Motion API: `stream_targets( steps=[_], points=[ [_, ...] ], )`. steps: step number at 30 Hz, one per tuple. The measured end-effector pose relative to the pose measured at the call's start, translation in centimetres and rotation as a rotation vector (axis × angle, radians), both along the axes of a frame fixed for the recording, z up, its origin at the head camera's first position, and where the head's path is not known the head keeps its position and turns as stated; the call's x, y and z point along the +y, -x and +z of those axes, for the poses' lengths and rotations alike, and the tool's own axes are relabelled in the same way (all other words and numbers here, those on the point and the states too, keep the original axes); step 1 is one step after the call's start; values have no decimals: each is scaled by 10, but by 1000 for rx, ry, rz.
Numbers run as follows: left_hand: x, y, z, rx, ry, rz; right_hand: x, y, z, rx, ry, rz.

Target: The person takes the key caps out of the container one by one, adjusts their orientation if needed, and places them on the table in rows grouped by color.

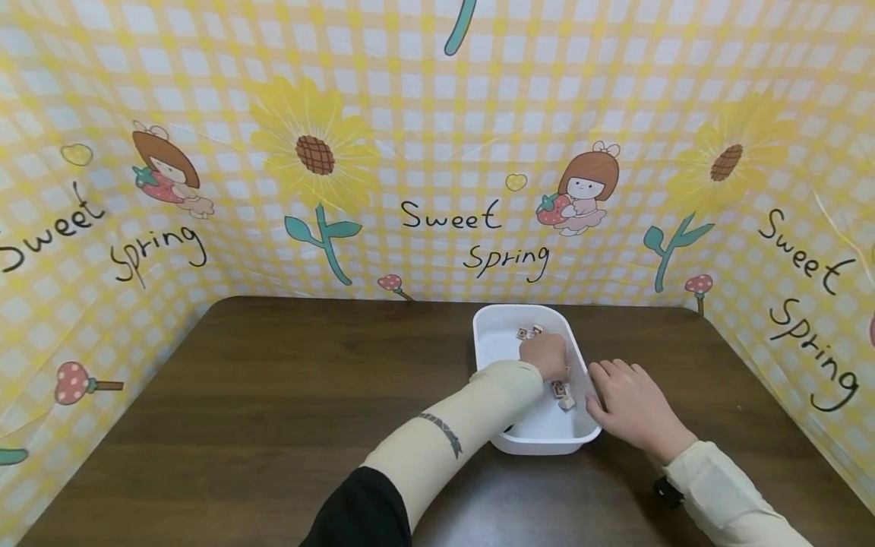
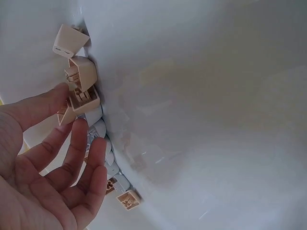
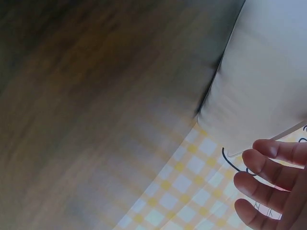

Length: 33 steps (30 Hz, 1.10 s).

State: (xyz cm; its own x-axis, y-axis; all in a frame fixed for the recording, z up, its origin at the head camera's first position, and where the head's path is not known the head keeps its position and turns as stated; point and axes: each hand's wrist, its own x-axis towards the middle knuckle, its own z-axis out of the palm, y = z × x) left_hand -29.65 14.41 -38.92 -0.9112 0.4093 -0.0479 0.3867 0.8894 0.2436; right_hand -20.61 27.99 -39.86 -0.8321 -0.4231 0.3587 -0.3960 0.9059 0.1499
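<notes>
Inside a white plastic tub (image 1: 547, 447), my left hand (image 1: 545, 355) reaches down toward the right-hand wall. The left wrist view shows small beige keycaps (image 2: 82, 73) and pale grey ones (image 2: 112, 168) in a row along the foot of that wall. Between thumb and index finger, the left hand pinches a beige keycap (image 2: 66, 114), partly covered by the fingers. Its other fingers are loosely bent beside the row. My right hand (image 1: 632, 403) is at the tub's outer right side, with relaxed fingers (image 3: 261, 189) close to the rim.
More keycaps (image 1: 522, 333) lie at the tub's far end, and a couple (image 1: 566, 403) sit nearer, by its right wall. The tub stands on a dark wooden table (image 1: 307, 410). A yellow checked cloth (image 1: 437, 137) with printed flowers and lettering hangs behind and at both sides.
</notes>
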Motion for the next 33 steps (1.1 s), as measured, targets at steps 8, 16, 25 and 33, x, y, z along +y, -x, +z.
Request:
stream_targets(
  steps=[8,16,25,33],
  points=[
    [-1,-7,11,10,-24,-13,0,0,0,3,-7,-4],
    [-6,-11,33,21,-3,-11,1,-1,-2,14,-2,7],
    [-23,-30,79,-33,-123,-74,0,-3,1,-26,-15,-25],
    [-69,-45,119,-34,-224,-196,-2,-1,2,-45,-10,-42]
  ],
)
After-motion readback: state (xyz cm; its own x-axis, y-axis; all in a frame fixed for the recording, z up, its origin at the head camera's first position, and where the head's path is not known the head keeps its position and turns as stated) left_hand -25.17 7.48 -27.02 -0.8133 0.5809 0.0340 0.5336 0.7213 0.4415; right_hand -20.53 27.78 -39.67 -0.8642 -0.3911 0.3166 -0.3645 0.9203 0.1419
